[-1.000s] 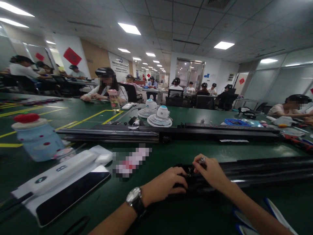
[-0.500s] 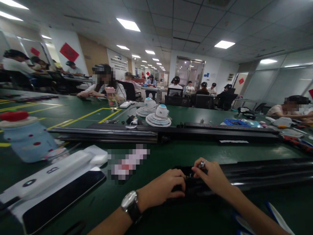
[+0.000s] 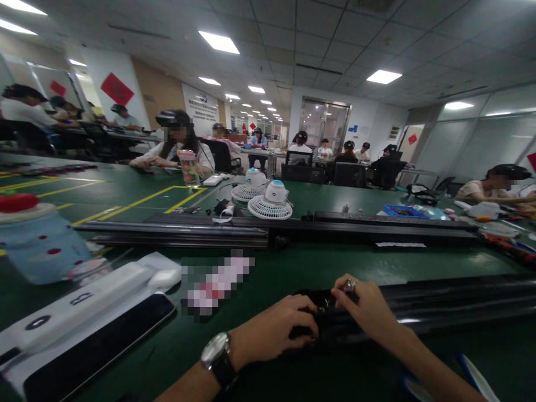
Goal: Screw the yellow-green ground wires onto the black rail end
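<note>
Here, the bench (image 3: 301, 265): green and broad, it carries the work in a room of people seated at other tables.
Black bar (image 3: 456, 296): lies on the bench under the hands, its long axis running from them off to the right; both work at its left end, the left hand nearer the tip.
Bottle (image 3: 46, 245): cut by the view's left edge, where a second ago it stood whole in sight.
Phone (image 3: 100, 346): farther left in view too, a shift suggesting the head turned.
Left hand (image 3: 276, 329): grips the bar's end, pose nearly unchanged.
Right hand (image 3: 368, 307): fingertips pinched just above the bar; whether they hold anything is hidden.
Metal bit (image 3: 321, 309): glints between the hands, too small to identify.
</note>
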Tool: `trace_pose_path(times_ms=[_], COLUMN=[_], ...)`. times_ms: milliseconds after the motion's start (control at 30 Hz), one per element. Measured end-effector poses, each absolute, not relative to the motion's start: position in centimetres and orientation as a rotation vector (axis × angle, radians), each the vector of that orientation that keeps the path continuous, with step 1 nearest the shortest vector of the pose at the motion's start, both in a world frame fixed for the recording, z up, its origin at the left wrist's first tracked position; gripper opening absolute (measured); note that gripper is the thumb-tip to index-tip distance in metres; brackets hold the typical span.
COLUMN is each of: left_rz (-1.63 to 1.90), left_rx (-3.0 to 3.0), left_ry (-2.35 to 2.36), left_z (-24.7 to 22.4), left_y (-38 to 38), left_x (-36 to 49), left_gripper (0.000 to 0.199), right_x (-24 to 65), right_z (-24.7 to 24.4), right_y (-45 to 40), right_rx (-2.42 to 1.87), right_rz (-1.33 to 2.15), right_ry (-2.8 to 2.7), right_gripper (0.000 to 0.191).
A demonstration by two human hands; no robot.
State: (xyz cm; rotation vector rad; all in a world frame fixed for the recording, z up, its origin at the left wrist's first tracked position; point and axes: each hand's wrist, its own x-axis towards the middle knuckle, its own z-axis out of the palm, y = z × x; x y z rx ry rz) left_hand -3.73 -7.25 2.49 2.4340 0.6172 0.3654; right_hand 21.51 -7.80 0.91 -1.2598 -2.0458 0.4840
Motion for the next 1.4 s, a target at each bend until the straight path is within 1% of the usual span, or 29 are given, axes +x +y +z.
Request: trace_pose_path(times_ms=[133, 333, 467, 667, 1033, 1200, 1400], left_rz=[0.391, 0.374, 0.377, 0.411, 0.472, 0.458, 0.474], left_rx=[2.408, 2.397, 2.394, 2.455, 2.609, 2.629, 2.61], left_ry=[0.623, 0.618, 0.63, 0.608, 0.561, 0.557, 0.558], left_z=[2.5, 2.4, 2.2, 2.0, 1.8, 1.9, 1.9], left_y=[-7.2, -7.0, -6.9, -6.9, -7.0, -6.9, -7.0], left_x=[-3.8, -3.8, -3.7, -3.4, -3.5, -3.4, -3.5], left_gripper=[0.021, 0.017, 0.019, 0.012, 0.012, 0.012, 0.012], right_x=[21.2, 21.0, 21.0, 21.0, 20.5, 20.8, 21.8], right_z=[0.4, 0.1, 0.2, -0.1, 0.0, 0.9, 2.3], right_y=[-7.9, -7.7, -7.7, -7.7, -7.8, -7.8, -7.9], right_rx=[-1.244, -1.226, -1.205, -1.235, -1.28, -1.248, -1.174], right_rz=[0.575, 0.498, 0.448, 0.423, 0.362, 0.33, 0.438], right_ry=[-1.99, -2.035, -2.071, -2.086, -2.12, -2.243, -2.322], right_gripper=[0.02, 0.02, 0.021, 0.021, 0.019, 0.022, 0.027])
